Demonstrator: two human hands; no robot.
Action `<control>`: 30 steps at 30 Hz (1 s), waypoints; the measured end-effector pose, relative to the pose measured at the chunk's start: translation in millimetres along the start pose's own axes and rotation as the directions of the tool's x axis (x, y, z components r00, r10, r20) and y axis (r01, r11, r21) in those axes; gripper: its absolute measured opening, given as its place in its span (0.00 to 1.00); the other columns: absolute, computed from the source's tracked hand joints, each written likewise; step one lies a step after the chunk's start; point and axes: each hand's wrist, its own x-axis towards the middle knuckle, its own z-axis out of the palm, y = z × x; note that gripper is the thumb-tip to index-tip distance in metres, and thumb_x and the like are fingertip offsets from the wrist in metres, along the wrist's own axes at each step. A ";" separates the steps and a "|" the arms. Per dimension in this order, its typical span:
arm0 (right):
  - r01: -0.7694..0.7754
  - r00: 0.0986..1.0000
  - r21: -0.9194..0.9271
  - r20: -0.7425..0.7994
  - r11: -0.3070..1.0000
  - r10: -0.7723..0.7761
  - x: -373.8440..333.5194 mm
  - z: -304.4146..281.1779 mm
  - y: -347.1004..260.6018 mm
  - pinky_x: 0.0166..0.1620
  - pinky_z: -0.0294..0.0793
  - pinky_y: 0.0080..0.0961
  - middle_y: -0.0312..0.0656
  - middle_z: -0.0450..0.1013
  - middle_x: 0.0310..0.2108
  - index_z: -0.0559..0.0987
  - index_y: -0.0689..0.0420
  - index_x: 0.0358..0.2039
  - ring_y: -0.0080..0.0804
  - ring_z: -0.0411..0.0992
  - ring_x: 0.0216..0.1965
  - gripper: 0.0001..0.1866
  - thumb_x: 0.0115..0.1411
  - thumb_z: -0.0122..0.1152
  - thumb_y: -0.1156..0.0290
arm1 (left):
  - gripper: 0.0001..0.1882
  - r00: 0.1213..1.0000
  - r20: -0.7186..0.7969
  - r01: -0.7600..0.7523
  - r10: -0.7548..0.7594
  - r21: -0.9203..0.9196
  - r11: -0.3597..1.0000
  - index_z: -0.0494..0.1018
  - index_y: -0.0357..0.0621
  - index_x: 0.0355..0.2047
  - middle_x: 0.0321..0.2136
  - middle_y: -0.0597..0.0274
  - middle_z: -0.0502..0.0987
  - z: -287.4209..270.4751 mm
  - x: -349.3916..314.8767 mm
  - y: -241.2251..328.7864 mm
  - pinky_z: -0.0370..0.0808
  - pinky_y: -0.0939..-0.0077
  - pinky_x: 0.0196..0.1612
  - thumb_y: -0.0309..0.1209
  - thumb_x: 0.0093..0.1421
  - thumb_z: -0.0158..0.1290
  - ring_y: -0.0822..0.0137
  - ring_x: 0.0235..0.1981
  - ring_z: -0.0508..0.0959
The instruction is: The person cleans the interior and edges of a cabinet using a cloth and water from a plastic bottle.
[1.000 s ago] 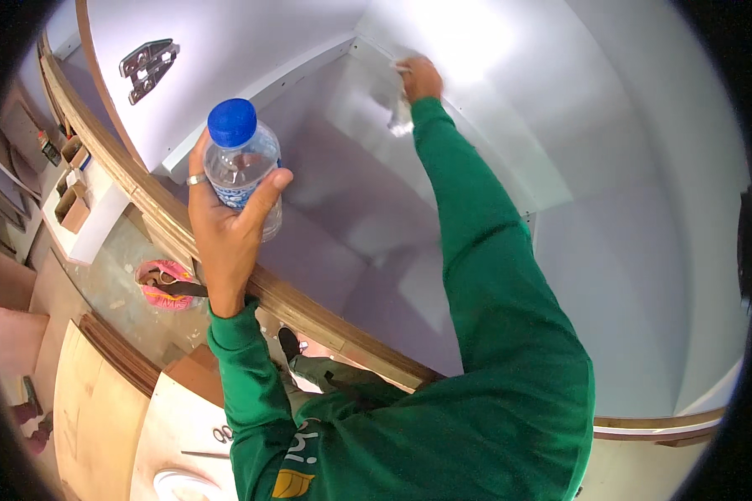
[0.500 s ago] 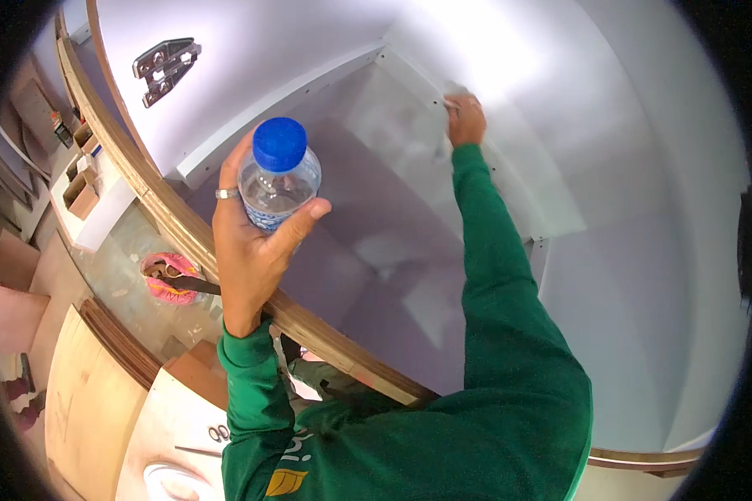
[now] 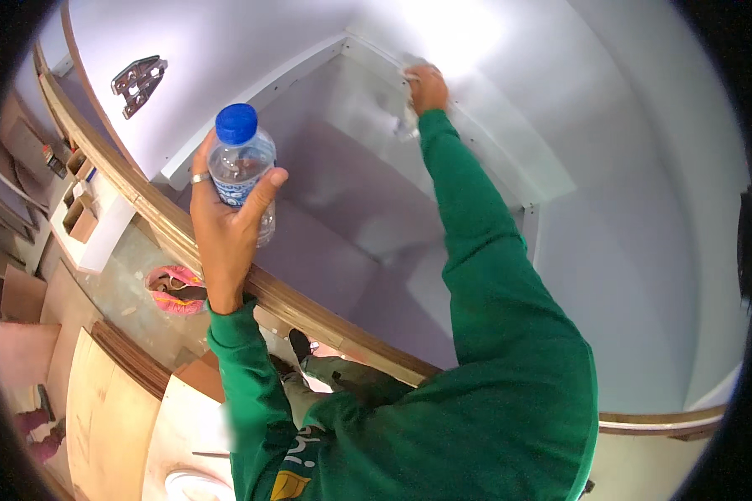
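My left hand [image 3: 223, 219] is wrapped round a clear plastic bottle [image 3: 244, 169] with a blue cap and a blue-and-white label. The bottle stands nearly upright above the wooden front edge, its lower end showing below my thumb. Deep inside the pale cabinet, my right hand [image 3: 429, 88] presses a whitish cloth [image 3: 407, 125] against the joint between back panel and side panel. Part of the cloth hangs below the fingers; the rest is hidden by the hand. A light strip [image 3: 476, 134] with screw holes runs along that joint.
A metal hinge [image 3: 139, 83] is fixed to the panel at upper left. The cabinet's wooden edge [image 3: 309, 324] curves between my body and its inside. On the floor at left lies a pink bag [image 3: 174, 290]; curved wooden boards [image 3: 109, 409] and small open boxes [image 3: 79, 219] are nearby.
The whole view has shifted a little. My right hand has slid with the cloth along the joint toward the far corner. The bottle has tipped slightly, showing more of its lower body.
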 end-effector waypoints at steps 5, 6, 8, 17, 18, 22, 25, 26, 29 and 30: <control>-0.020 0.999 -0.149 0.028 0.989 0.024 -98.8 -117.4 90.3 0.56 0.70 0.43 0.46 0.79 0.43 0.82 0.51 0.39 0.51 0.73 0.49 0.10 0.56 0.60 0.73 | 0.39 1.000 0.005 0.000 0.001 -0.105 0.994 0.63 0.41 0.62 0.45 0.57 0.77 -7.0 4.3 -5.1 0.74 0.74 0.49 0.35 0.54 0.69 0.68 0.44 0.77; -0.041 0.999 -0.177 0.028 0.983 0.047 -113.3 -135.9 102.1 0.56 0.70 0.43 0.46 0.79 0.44 0.82 0.51 0.38 0.50 0.73 0.50 0.09 0.56 0.59 0.72 | 0.39 1.000 0.005 -0.009 0.010 -0.120 0.993 0.63 0.41 0.62 0.45 0.57 0.77 -8.4 4.3 -5.0 0.74 0.73 0.49 0.35 0.54 0.69 0.68 0.44 0.77; -0.062 0.997 -0.213 0.035 0.975 0.071 -125.6 -152.6 118.9 0.55 0.70 0.44 0.46 0.78 0.44 0.82 0.51 0.38 0.50 0.72 0.50 0.09 0.57 0.59 0.71 | 0.39 0.999 0.031 -0.036 0.039 -0.085 0.996 0.63 0.41 0.62 0.45 0.57 0.77 -6.0 2.4 -3.7 0.74 0.73 0.49 0.35 0.54 0.69 0.68 0.44 0.78; 0.115 0.993 -0.059 -0.006 0.992 -0.116 -69.6 -92.2 70.6 0.53 0.71 0.44 0.47 0.78 0.40 0.82 0.53 0.36 0.51 0.72 0.48 0.08 0.60 0.57 0.69 | 0.38 0.999 0.032 0.020 -0.017 -0.090 0.996 0.64 0.42 0.62 0.43 0.59 0.77 -2.0 -2.0 -0.3 0.74 0.75 0.47 0.32 0.54 0.69 0.69 0.42 0.77; 0.116 0.993 -0.063 0.000 0.991 -0.117 -70.4 -91.9 69.6 0.53 0.71 0.44 0.47 0.78 0.40 0.82 0.53 0.36 0.51 0.72 0.47 0.08 0.60 0.57 0.68 | 0.37 0.999 0.033 0.026 -0.024 -0.084 0.996 0.64 0.42 0.62 0.43 0.59 0.77 -2.2 -1.2 2.3 0.74 0.75 0.47 0.32 0.54 0.69 0.69 0.42 0.77; -0.004 0.997 -0.131 0.073 0.991 0.014 -99.6 -128.2 89.4 0.51 0.71 0.44 0.48 0.78 0.39 0.81 0.53 0.35 0.52 0.73 0.45 0.07 0.58 0.57 0.70 | 0.37 0.998 0.029 -0.049 0.052 -0.099 0.994 0.64 0.41 0.62 0.43 0.59 0.78 -7.0 1.6 -8.4 0.75 0.76 0.47 0.33 0.54 0.69 0.70 0.42 0.78; 0.062 0.994 -0.122 0.097 0.991 -0.050 -99.0 -134.0 95.9 0.49 0.71 0.45 0.48 0.77 0.37 0.80 0.53 0.34 0.52 0.73 0.44 0.06 0.57 0.57 0.73 | 0.38 0.997 0.053 -0.050 0.056 -0.112 0.992 0.64 0.42 0.62 0.44 0.58 0.78 -5.6 2.7 -6.6 0.75 0.75 0.47 0.35 0.54 0.69 0.69 0.43 0.78; 0.068 0.995 -0.125 0.077 0.990 -0.059 -94.0 -132.2 98.5 0.49 0.71 0.45 0.48 0.77 0.37 0.80 0.53 0.34 0.53 0.72 0.44 0.06 0.56 0.57 0.73 | 0.38 0.997 0.062 -0.048 0.056 -0.124 0.991 0.64 0.42 0.62 0.44 0.57 0.78 -4.8 3.2 -6.7 0.75 0.75 0.47 0.35 0.54 0.69 0.68 0.43 0.78; 0.078 0.996 -0.052 0.042 0.996 -0.076 -76.5 -103.4 68.7 0.50 0.71 0.45 0.48 0.77 0.38 0.80 0.54 0.34 0.53 0.72 0.45 0.06 0.55 0.57 0.74 | 0.39 0.998 0.059 -0.019 0.026 -0.108 0.994 0.64 0.42 0.62 0.45 0.56 0.78 -0.6 2.0 -6.5 0.75 0.74 0.48 0.35 0.53 0.70 0.67 0.43 0.78; 0.104 0.994 -0.048 0.046 0.993 -0.101 -70.6 -97.6 62.2 0.50 0.71 0.45 0.48 0.77 0.39 0.80 0.54 0.34 0.54 0.72 0.45 0.06 0.56 0.57 0.73 | 0.39 0.998 0.045 -0.031 0.036 -0.094 0.995 0.64 0.42 0.62 0.45 0.56 0.78 -1.8 1.7 -8.2 0.75 0.74 0.48 0.35 0.53 0.70 0.67 0.44 0.78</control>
